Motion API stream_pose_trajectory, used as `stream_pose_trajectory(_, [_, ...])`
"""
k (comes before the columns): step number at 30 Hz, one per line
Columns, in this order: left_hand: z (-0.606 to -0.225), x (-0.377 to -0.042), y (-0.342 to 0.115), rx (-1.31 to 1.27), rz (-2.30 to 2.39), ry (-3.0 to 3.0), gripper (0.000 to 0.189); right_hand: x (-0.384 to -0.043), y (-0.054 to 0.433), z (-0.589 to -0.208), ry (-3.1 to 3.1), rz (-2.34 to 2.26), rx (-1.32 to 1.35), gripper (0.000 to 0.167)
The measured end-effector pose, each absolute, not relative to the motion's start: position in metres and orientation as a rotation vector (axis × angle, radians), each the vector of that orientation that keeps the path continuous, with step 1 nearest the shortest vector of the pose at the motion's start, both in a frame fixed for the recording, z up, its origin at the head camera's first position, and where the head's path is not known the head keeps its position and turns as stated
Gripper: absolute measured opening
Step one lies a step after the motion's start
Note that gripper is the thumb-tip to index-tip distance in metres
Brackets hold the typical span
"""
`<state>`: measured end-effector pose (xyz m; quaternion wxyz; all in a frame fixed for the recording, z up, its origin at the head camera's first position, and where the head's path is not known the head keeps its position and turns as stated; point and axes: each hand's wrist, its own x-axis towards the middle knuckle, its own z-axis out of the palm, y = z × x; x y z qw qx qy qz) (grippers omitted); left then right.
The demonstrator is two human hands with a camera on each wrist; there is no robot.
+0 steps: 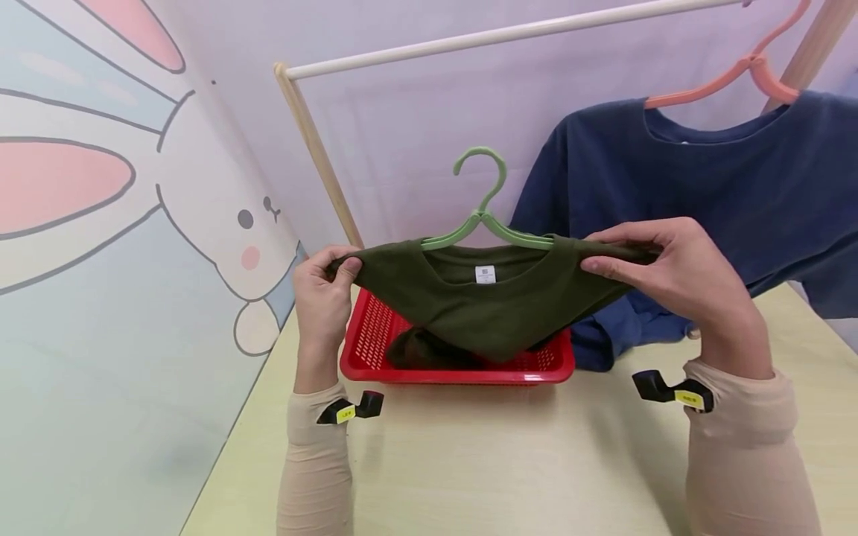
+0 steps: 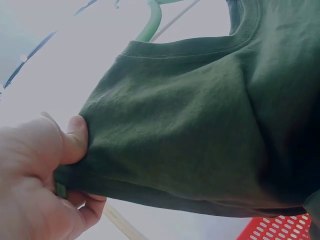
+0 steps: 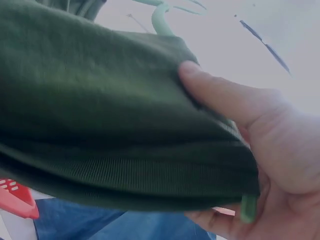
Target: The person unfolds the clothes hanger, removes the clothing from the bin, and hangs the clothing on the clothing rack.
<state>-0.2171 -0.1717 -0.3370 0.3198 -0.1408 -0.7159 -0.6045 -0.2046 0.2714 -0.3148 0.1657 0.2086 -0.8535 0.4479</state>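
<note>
A dark green T-shirt (image 1: 499, 316) hangs on a green hanger (image 1: 494, 201), whose hook and upper arms rise through the neck opening. My left hand (image 1: 322, 309) pinches the shirt's left end between thumb and fingers. On the opposite side my right hand (image 1: 690, 275) grips the other shoulder, thumb on the front of the cloth. A green hanger end (image 3: 248, 208) pokes out below the fabric by the right fingers, and a small green bit (image 2: 60, 190) shows by the left thumb. A white label (image 1: 485, 275) sits inside the collar.
Under the shirt stands a red perforated basket (image 1: 456, 376) with dark cloth in it, on a pale wooden table (image 1: 469, 461). Behind runs a white rail (image 1: 496, 34) on wooden posts. A navy T-shirt (image 1: 704, 186) on an orange hanger (image 1: 710, 88) is at the right.
</note>
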Motion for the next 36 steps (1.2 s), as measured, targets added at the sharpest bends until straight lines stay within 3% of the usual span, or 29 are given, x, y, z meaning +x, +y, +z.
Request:
stream_pose_trajectory(10, [-0.338, -0.216, -0.176, -0.384, -1.585, -1.889, 0.013, -0.209, 0.271, -0.313, -2.413, 1.252, 0.805, 0.021])
stream_pose_trajectory(16, [-0.338, -0.214, -0.188, -0.422, -1.561, -1.964, 0.02, -0.209, 0.271, -0.313, -2.334, 1.236, 0.813, 0.022])
stream_pose_trajectory(22, [-0.343, -0.212, -0.206, -0.302, -1.544, -1.962, 0.032, -0.209, 0.27, -0.314, -2.275, 1.281, 0.713, 0.018])
stream_pose_trajectory(36, [-0.42, -0.246, -0.229, 0.091, -1.438, -2.411, 0.033, -0.208, 0.276, -0.314, -2.182, 1.277, 0.559, 0.017])
